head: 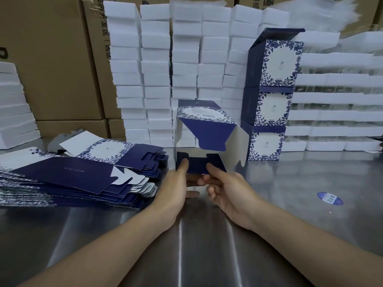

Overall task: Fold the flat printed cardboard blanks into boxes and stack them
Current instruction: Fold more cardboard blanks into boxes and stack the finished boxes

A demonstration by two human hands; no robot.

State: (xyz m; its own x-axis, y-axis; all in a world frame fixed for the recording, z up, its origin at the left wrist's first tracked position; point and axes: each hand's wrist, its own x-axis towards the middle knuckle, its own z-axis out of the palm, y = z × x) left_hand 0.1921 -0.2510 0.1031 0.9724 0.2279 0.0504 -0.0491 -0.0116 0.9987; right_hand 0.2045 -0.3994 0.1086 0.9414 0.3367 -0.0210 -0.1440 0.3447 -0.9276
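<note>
Navy-and-white printed cardboard box (205,121), half erected, open end facing the hands.
Held low over the steel surface (290,183), its tube axis runs straight away from the person; left hand (176,183) and right hand (226,189) each pinch the near bottom flap, thumbs on top. The stack of three finished blue floral boxes (269,104) stands to the right, nearer the right hand.

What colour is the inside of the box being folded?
White inside the box, though its flaps are navy; head view.
</note>
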